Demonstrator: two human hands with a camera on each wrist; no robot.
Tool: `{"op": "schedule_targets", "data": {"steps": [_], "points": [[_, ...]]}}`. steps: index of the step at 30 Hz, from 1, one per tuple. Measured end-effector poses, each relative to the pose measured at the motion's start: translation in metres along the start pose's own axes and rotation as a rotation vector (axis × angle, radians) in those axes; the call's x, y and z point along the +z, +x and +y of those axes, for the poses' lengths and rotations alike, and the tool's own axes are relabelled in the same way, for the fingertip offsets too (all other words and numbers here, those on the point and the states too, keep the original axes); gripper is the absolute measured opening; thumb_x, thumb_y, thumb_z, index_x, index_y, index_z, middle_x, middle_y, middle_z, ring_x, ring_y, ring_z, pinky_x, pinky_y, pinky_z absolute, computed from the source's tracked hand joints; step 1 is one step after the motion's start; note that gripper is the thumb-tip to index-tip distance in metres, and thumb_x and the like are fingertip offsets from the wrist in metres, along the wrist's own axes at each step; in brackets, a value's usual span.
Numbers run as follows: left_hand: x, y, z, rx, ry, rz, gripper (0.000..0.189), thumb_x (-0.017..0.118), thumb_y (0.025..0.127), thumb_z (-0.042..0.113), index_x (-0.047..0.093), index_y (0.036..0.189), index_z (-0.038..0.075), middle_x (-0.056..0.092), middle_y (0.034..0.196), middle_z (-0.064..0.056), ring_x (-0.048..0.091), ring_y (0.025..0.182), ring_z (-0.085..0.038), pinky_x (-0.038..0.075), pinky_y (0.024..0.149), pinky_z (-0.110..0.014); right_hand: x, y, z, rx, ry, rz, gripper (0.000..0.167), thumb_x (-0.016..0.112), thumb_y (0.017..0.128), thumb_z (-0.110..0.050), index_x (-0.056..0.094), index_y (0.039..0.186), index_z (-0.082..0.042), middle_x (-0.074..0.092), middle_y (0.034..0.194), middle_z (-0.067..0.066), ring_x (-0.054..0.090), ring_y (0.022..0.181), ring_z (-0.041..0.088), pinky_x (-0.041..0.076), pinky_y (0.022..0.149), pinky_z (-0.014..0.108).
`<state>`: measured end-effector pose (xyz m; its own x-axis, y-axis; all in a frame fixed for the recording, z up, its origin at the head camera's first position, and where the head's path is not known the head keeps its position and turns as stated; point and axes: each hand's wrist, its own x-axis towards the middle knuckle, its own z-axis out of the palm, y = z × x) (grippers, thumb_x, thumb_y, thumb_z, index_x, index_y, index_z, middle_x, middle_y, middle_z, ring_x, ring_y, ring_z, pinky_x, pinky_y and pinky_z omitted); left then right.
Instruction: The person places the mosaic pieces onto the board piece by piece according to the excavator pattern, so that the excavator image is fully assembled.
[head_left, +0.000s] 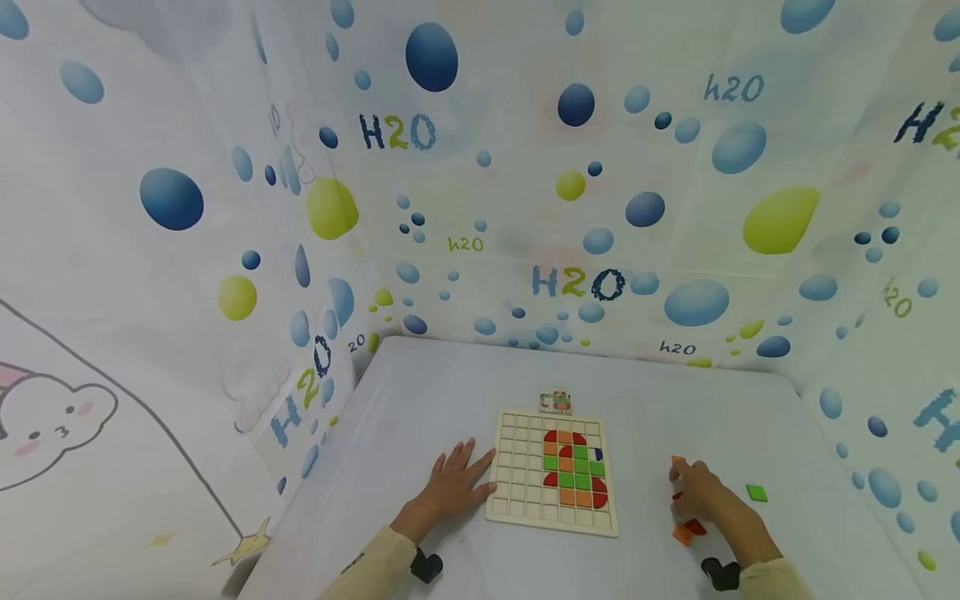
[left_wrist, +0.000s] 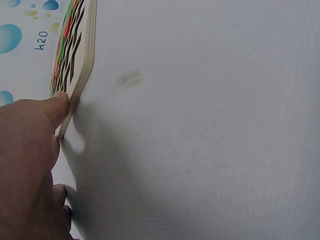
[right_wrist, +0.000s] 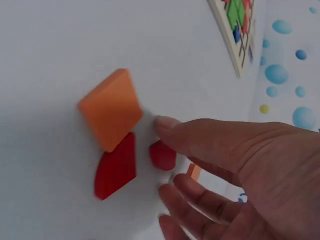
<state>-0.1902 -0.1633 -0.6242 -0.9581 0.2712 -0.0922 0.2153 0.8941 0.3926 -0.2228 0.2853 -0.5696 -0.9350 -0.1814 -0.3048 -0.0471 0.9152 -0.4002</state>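
Your left hand (head_left: 452, 485) lies spread at the left edge of the board (head_left: 551, 528), thumb and forefinger touching its side; a light, steady touch there should be enough to stop it sliding. The board sits flat on the white table (head_left: 652, 400), with the small picture card (head_left: 556, 401) just beyond its far edge.

Your right hand (head_left: 701, 492) is down to the right of the board, thumb and fingers bent over a small red piece (right_wrist: 163, 156), with a small orange piece (right_wrist: 194, 172) near the fingers. The hand hides much of this, so I can't tell whether you are pinching either one.

Take one piece by its opposite edges, with thumb and forefinger only, and keep your other fingers clear. Mind the orange square (right_wrist: 112, 112) and red quarter-round (right_wrist: 116, 167) lying close together beside your thumb, as a sweep could scatter them. The green square (head_left: 757, 493) lies well apart, farther right.
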Motion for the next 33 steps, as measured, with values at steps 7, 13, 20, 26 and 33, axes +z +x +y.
{"op": "schedule_targets", "data": {"steps": [7,13,20,26,33], "points": [[-0.004,-0.002,0.002,0.005,-0.022,0.005,0.066,0.054,0.107,0.053,0.042,0.164,0.022,0.026,0.173,-0.021,0.023,0.160,-0.044,0.018,0.125,-0.069,0.003,-0.003,0.009,-0.014,0.085,-0.034,0.030,0.078,0.084,0.002,0.061,0.109,0.001,0.056,0.102,0.018,0.058,0.086,0.026,0.057,0.069,0.039],[-0.005,-0.005,0.003,0.025,-0.053,0.017,0.066,0.053,0.107,0.053,0.042,0.163,0.021,0.026,0.172,-0.024,0.022,0.159,-0.048,0.015,0.124,-0.072,0.004,-0.005,0.014,-0.039,0.102,-0.031,0.026,0.079,0.088,-0.002,0.061,0.106,0.002,0.060,0.099,0.016,0.061,0.088,0.025,0.058,0.072,0.042],[-0.006,-0.006,0.004,0.024,-0.079,0.012,0.067,0.054,0.107,0.053,0.042,0.163,0.020,0.025,0.172,-0.025,0.020,0.159,-0.048,0.013,0.124,-0.072,0.018,-0.001,0.021,-0.029,0.076,0.041,0.034,0.077,0.098,-0.029,0.060,0.100,0.000,0.060,0.087,0.007,0.056,0.077,0.019,0.050,0.066,0.035],[-0.004,-0.003,0.003,0.017,-0.048,0.002,0.067,0.052,0.107,0.054,0.040,0.164,0.022,0.024,0.173,-0.022,0.020,0.160,-0.046,0.015,0.125,-0.071,0.025,0.000,0.017,-0.035,0.065,0.077,0.045,0.078,0.097,-0.035,0.059,0.111,0.003,0.058,0.093,0.011,0.055,0.079,0.020,0.052,0.069,0.037],[-0.003,0.000,0.001,0.003,-0.012,-0.008,0.066,0.053,0.107,0.055,0.042,0.164,0.022,0.026,0.173,-0.020,0.023,0.160,-0.044,0.019,0.124,-0.069,0.031,-0.001,0.007,-0.062,0.106,0.082,0.021,0.077,0.095,-0.003,0.064,0.111,-0.002,0.065,0.103,0.010,0.061,0.088,0.020,0.058,0.075,0.038]]}}
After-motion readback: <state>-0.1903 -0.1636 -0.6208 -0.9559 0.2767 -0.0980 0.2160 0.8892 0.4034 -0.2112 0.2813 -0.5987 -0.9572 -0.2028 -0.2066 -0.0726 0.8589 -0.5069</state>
